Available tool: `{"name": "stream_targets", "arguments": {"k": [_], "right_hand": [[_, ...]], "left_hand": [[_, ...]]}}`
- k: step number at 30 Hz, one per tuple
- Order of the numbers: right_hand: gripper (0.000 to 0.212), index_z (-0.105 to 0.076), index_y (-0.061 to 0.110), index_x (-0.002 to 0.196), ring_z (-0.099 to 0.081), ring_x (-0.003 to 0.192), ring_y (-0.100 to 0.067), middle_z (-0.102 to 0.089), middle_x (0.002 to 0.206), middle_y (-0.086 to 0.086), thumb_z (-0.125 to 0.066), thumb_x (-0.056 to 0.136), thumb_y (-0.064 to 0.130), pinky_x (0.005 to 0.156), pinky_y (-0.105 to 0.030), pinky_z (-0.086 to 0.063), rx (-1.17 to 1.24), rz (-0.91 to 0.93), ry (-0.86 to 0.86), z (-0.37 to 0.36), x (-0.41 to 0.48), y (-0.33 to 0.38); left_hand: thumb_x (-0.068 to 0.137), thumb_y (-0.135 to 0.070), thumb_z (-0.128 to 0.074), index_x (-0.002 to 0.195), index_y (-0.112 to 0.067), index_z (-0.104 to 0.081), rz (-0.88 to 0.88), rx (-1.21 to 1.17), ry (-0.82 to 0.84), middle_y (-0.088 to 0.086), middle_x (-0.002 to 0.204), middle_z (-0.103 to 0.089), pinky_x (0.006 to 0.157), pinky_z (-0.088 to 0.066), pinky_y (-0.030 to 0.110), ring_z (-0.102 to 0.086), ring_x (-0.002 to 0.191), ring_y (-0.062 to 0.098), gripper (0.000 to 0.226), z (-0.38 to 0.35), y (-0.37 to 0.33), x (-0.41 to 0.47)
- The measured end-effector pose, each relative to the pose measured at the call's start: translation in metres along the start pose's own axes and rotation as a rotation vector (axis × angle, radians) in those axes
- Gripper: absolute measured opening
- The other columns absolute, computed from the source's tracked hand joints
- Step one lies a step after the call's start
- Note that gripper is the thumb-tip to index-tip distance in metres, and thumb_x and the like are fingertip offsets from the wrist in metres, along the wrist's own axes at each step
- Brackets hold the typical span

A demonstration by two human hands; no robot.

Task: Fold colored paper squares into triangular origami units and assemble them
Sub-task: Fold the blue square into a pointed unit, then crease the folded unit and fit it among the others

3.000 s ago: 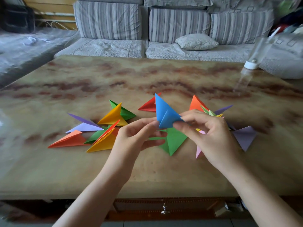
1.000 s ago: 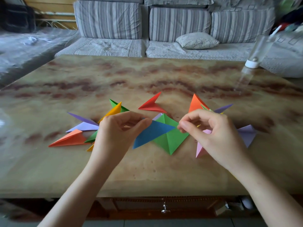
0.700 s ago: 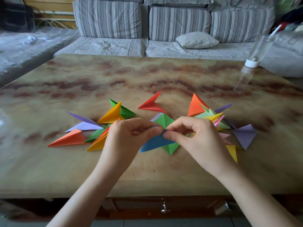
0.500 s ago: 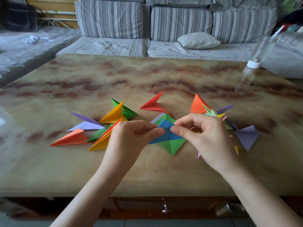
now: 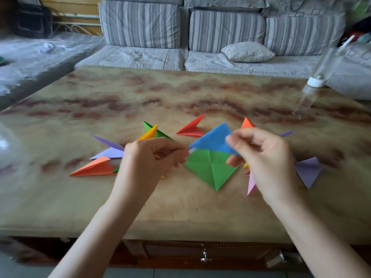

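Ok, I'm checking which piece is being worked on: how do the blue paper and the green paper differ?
The blue paper is pinched in the right hand, off the table; the green paper lies flat on it. The blue paper is blurred, its creases unreadable; the green paper shows clear crossing creases. Both are pointed, single-coloured sheets.

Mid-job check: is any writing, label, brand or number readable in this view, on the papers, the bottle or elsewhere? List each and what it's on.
No readable text anywhere.
The blue paper, the green paper and the other folded units: plain colour, no print.
The clear bottle, far right: blurred, no label can be made out.
The sofa cushions: stripes and patterns only, no letters.
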State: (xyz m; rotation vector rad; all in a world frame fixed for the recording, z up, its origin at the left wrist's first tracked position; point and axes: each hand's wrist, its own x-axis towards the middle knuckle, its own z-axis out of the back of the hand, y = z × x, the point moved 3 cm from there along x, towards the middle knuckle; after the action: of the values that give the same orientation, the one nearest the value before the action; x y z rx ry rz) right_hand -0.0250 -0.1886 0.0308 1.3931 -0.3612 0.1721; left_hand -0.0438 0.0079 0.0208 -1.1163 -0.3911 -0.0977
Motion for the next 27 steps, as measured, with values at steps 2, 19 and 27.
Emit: {"name": "stream_targets", "arguments": {"k": [2,19,27], "right_hand": [[0.01,-0.066,0.018,0.075,-0.059,0.043,-0.01,-0.064,0.051,0.002,-0.067,0.083,0.011,0.042,-0.017,-0.044,0.076,-0.041,-0.073,0.009,0.007,0.0],[0.022,-0.067,0.023,0.079,-0.046,0.091,-0.015,-0.066,0.083,0.006,-0.062,0.084,0.044,0.068,-0.027,-0.031,-0.752,0.163,0.237,-0.095,-0.026,-0.035],[0.022,-0.071,0.018,0.086,-0.055,0.086,-0.022,-0.066,0.084,0.003,-0.058,0.085,0.036,0.081,-0.028,-0.037,-0.718,0.344,0.143,-0.077,-0.008,-0.034]], "left_hand": [[0.074,-0.01,-0.075,0.073,-0.023,-0.074,-0.047,0.093,-0.11,-0.015,0.064,-0.069,0.059,-0.044,0.007,-0.064,0.057,0.005,0.014,0.014,0.003,0.005],[0.082,-0.012,-0.07,0.075,-0.016,-0.072,-0.077,0.062,-0.187,-0.011,0.064,-0.07,0.053,-0.041,0.004,-0.064,0.055,0.001,0.008,0.011,0.01,0.019],[0.084,-0.017,-0.068,0.074,-0.017,-0.073,-0.079,0.05,-0.192,-0.022,0.059,-0.066,0.056,-0.042,0.004,-0.061,0.052,-0.007,0.01,0.006,0.011,0.019]]}}
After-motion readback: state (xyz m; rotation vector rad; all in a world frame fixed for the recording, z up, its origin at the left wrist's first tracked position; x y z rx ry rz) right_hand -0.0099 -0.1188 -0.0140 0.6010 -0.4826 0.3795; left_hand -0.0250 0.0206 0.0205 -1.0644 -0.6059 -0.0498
